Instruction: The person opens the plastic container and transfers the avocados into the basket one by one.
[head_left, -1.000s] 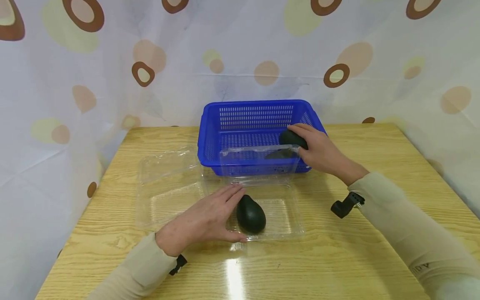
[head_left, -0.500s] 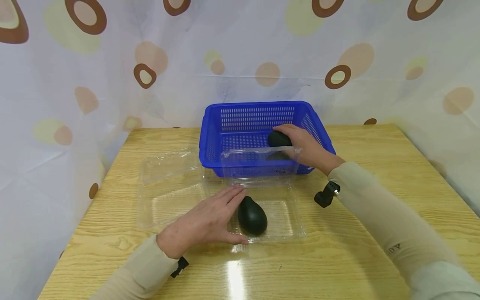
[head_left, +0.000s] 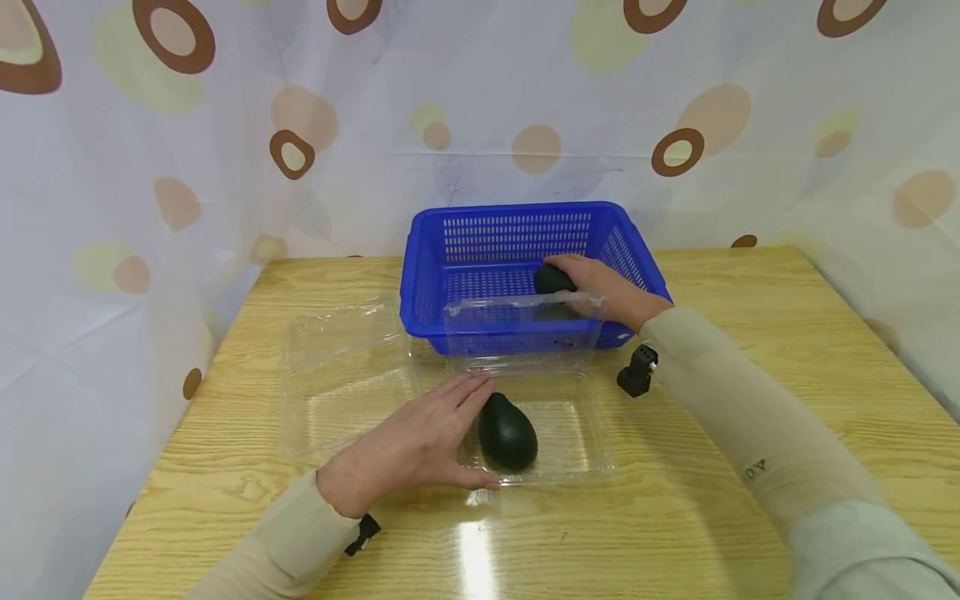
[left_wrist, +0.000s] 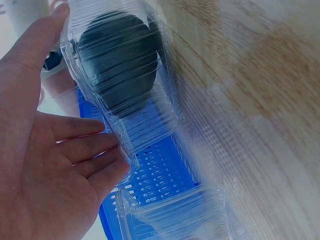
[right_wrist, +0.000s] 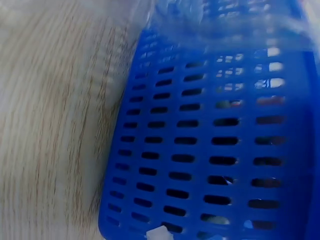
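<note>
My right hand [head_left: 603, 287] reaches over the right side of the blue basket [head_left: 423, 275] and grips a dark green avocado [head_left: 553, 277] inside it. Another pear-shaped avocado [head_left: 507, 435] lies in the left part of a clear plastic clamshell box [head_left: 573, 442], its lid [head_left: 487, 342] standing up against the basket's front. Along the left edge of that box rests my left hand [head_left: 412, 437], fingers fairly straight and thumb spread to the front corner. In the left wrist view its fingertips [left_wrist: 117, 165] touch the box rim. The right wrist view shows only the basket's slotted wall [right_wrist: 185, 140].
A second clear clamshell box [head_left: 345, 392] sits to the left on the wooden table [head_left: 675, 517], partly behind my left forearm. A patterned cloth [head_left: 480, 100] hangs behind the table and along its sides.
My right hand has moved left and deeper into the basket with the avocado it grips. The left hand and the clamshell box have stayed in place.
</note>
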